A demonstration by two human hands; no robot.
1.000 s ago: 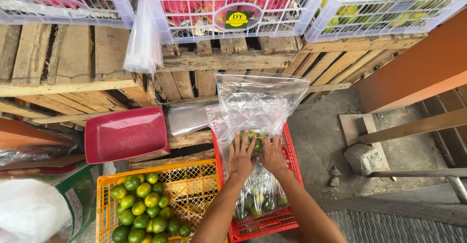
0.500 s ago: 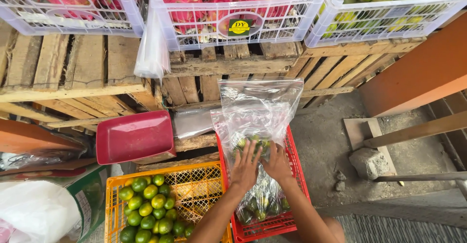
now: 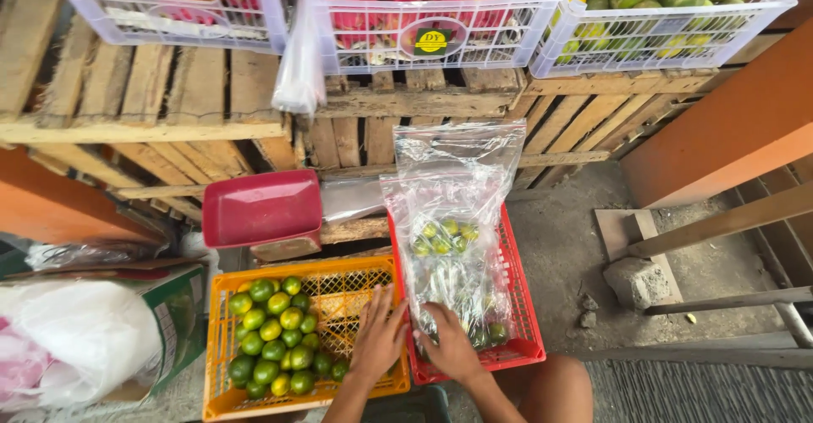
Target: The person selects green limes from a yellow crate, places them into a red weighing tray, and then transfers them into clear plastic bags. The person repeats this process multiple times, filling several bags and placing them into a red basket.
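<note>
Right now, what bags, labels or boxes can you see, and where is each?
Clear bag: in the red crate, holding small green fruit, right hand on it.
Round label: yellow and dark, on the middle white crate.
Hanging clear bags: beside that crate.
Cardboard box: lower left, green side, white plastic inside.

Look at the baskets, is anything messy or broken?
Nothing looks broken or spilled. The green limes sit bunched at one end of the orange basket. The clear bags stand tall out of the red basket, leaning toward the wooden crates. Both hands rest at the baskets' near edges.
</note>
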